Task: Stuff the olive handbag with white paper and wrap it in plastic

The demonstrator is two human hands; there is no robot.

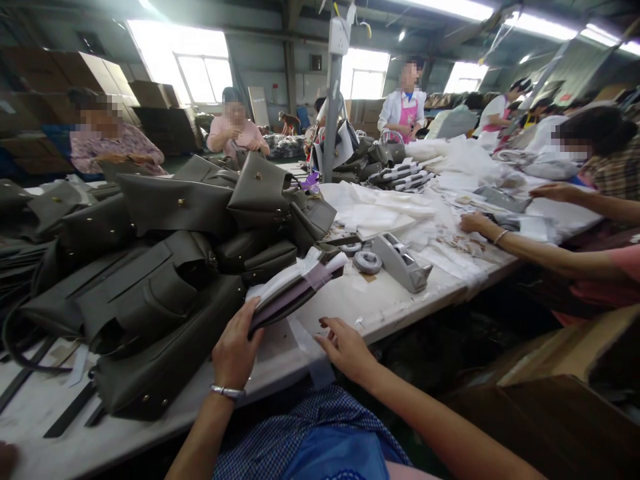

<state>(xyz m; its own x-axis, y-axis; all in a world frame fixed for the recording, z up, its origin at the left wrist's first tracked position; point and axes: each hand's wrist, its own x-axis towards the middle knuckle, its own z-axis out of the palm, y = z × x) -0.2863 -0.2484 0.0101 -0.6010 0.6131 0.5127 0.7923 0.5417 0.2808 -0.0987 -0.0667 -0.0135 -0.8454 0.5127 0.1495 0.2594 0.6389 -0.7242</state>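
Observation:
My left hand, with a metal bangle at its wrist, is closed around the near end of a slim dark folded bundle. White and pale lilac wrapping shows along the bundle, which tilts up away from me on the table. To its right, my right hand is raised at the table's front edge, thumb and fingers curved but apart, with nothing visible between them. A translucent plastic strip lies by its thumb; whether they touch I cannot tell. Dark olive handbags are heaped left of my left hand.
A grey tape dispenser and a tape roll sit beyond my hands on the white table. White plastic bags spread behind them. A co-worker's arms reach in from the right, above an open cardboard box. A metal post rises mid-table.

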